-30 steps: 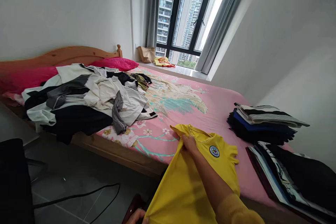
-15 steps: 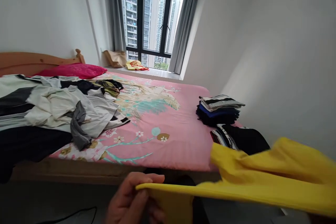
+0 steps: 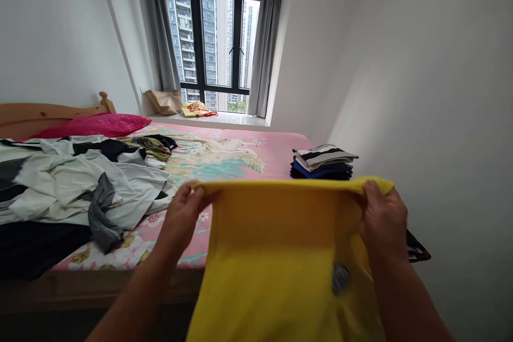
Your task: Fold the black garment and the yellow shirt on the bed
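A yellow garment, its exact kind not clear, is stretched between my hands above the near edge of the bed. My left hand pinches its upper left corner. The upper right corner is gripped in my right hand, thumb on top. Its top edge runs taut and nearly level, while the lower part hangs down out of view. A small grey patch shows on or through the cloth near my right forearm. Part of the bed is hidden behind the garment.
Loose clothes lie heaped on the left of the pink bedsheet. A folded clothes stack stands at the bed's right side. Behind the heap is a red pillow. A paper bag rests on the windowsill.
My right hand has come into view, gripping the garment's other corner. The cloth, earlier trailing to the right, now hangs spread in front of me. My left hand has risen. The view has shifted.
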The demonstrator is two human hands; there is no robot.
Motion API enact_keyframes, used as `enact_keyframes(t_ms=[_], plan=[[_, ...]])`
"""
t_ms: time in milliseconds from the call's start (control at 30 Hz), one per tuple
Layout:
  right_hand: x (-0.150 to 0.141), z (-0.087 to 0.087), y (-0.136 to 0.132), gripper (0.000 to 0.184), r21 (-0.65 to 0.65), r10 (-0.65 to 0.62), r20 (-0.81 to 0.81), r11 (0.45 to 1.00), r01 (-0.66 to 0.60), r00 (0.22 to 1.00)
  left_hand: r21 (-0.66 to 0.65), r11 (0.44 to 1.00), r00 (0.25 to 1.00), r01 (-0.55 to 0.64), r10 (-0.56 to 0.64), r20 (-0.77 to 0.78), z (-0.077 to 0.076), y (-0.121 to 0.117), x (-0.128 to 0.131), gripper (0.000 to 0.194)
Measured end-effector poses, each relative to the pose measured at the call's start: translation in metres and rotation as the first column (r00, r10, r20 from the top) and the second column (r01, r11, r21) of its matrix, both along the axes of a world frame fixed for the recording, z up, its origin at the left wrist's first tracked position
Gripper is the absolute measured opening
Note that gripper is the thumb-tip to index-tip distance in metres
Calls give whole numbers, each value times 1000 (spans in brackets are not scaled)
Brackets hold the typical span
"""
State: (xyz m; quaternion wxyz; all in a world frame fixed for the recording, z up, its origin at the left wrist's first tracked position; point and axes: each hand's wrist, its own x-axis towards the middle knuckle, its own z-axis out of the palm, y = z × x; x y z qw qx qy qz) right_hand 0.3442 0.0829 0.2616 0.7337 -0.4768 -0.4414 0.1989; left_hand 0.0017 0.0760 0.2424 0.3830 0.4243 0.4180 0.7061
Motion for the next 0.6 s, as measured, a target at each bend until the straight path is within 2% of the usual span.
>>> enact_keyframes(t_ms=[33, 100, 167, 200, 233, 267, 333, 400, 467, 533, 567, 600], plan=[[-8, 13, 14, 31, 106, -25, -42, 994, 29, 999, 139, 989, 999, -44, 45, -1, 17, 17, 1, 33], [-22, 38, 38, 31, 286, -41, -52, 957, 54, 998, 396, 911, 990, -116, 137, -26, 53, 38, -2, 26], [-31, 51, 55, 34, 353, 15, -52, 936, 4, 999, 518, 849, 989, -103, 145, -41, 78, 45, -8, 22], [-34, 52, 61, 36, 337, 58, -57, 941, -36, 997, 533, 842, 990, -85, 130, -47, 83, 46, -13, 21], [-36, 46, 66, 38, 299, 98, -71, 951, -73, 993, 522, 850, 992, -67, 111, -53, 81, 45, -19, 21], [-38, 35, 71, 40, 241, 130, -90, 965, -105, 987, 487, 872, 993, -56, 98, -63, 72, 45, -25, 20], [-42, -5, 77, 43, 74, 173, -148, 984, -164, 974, 361, 931, 989, -55, 101, -108, 36, 42, -39, 21], [-47, -64, 81, 44, -132, 219, -226, 958, -253, 949, 177, 982, 969, -70, 110, -223, -20, 38, -55, 22], [-53, -132, 78, 42, -329, 260, -298, 876, -354, 919, -34, 997, 933, -63, 47, -357, -83, 31, -69, 22], [-59, -195, 70, 38, -509, 251, -347, 758, -406, 904, -210, 976, 894, -61, -40, -446, -144, 19, -81, 19], [-61, -221, 65, 37, -592, 240, -362, 687, -421, 901, -285, 956, 866, -72, -82, -494, -170, 12, -85, 16], [-63, -243, 61, 35, -646, 216, -357, 646, -407, 909, -333, 937, 836, -100, -102, -539, -192, 4, -88, 16]])
